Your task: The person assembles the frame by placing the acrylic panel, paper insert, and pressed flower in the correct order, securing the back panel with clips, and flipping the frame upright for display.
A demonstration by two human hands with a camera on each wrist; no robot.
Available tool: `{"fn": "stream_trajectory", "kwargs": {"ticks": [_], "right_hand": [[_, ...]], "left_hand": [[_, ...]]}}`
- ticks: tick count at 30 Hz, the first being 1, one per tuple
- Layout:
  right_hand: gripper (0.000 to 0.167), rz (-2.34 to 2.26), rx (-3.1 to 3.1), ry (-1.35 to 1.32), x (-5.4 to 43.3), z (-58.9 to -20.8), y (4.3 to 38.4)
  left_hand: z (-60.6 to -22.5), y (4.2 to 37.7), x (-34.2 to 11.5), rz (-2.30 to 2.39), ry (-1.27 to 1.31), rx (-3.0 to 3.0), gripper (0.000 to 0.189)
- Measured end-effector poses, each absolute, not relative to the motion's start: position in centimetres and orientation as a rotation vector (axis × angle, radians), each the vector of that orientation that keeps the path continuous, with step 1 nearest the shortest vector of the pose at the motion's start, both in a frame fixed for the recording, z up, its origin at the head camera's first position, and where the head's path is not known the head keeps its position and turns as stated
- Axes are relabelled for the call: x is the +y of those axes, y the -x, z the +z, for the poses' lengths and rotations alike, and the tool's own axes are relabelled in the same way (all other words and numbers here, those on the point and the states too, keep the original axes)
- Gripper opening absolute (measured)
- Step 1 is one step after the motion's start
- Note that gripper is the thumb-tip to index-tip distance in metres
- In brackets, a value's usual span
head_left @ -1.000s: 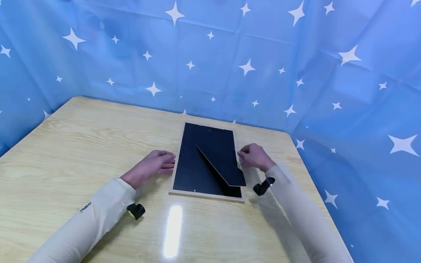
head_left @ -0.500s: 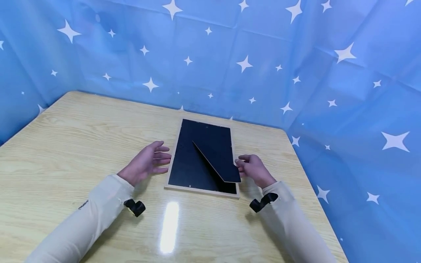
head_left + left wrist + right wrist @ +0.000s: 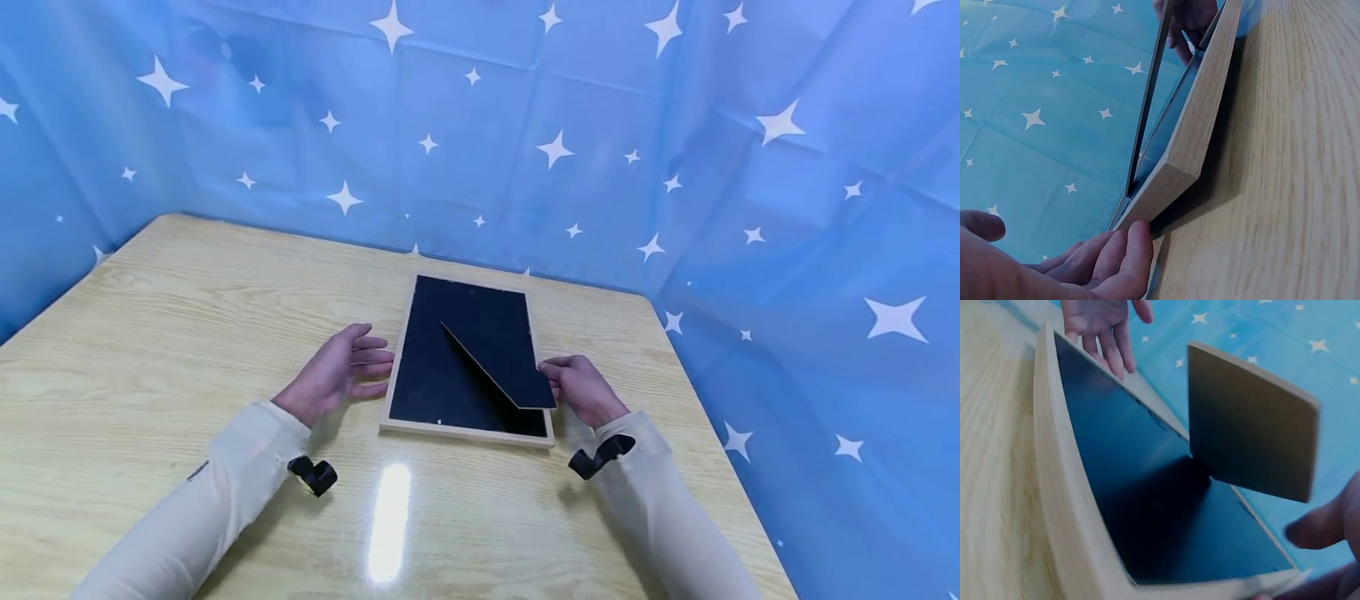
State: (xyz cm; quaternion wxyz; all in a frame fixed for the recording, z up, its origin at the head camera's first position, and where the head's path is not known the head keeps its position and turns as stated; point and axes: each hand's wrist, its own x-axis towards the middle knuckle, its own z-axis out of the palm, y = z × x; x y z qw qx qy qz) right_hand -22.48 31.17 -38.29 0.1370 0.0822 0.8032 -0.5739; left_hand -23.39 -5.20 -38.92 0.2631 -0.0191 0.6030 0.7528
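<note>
A picture frame lies back side up, with a pale wooden rim and black backing. Its stand leg sticks up at an angle from the backing. In the left wrist view, a dark gap and shadow show below the frame's rim, which sits slightly off the table. My left hand is at the left side, fingers extended and touching the rim's lower edge, thumb apart. My right hand is at the right side, fingers at the rim; in the right wrist view its thumb stands clear of the frame.
The frame is over a light wood-grain table with rounded back corners. A blue star-patterned curtain hangs behind it and along its right side. A bright light reflection lies on the tabletop near the front.
The left hand's fingers have spread from a looser curl. The right hand has shifted slightly at the right rim. The frame's near edge appears a little raised; the head view has shifted slightly.
</note>
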Motion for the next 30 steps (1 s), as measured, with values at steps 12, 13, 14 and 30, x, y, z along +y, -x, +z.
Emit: {"fn": "stream_trajectory", "kwargs": {"ticks": [12, 13, 14, 30], "right_hand": [[0.027, -1.879, 2.14, -0.23, 31.2, -38.5, 22.0], [0.032, -1.877, 2.144, -0.246, 31.2, -38.5, 22.0], [0.037, -1.866, 2.152, -0.263, 31.3, -38.5, 21.9], [0.053, -1.949, 2.084, -0.301, 31.9, -39.5, 21.5]], "left_hand": [[-38.9, 23.0, -5.6, 2.08, 0.088, 1.556, 0.066], [-38.9, 23.0, -5.6, 2.082, 0.09, 1.54, 0.066], [-38.9, 22.9, -5.6, 2.083, 0.086, 1.525, 0.066], [-39.8, 22.9, -6.0, 2.133, -0.044, 1.462, 0.06]]}}
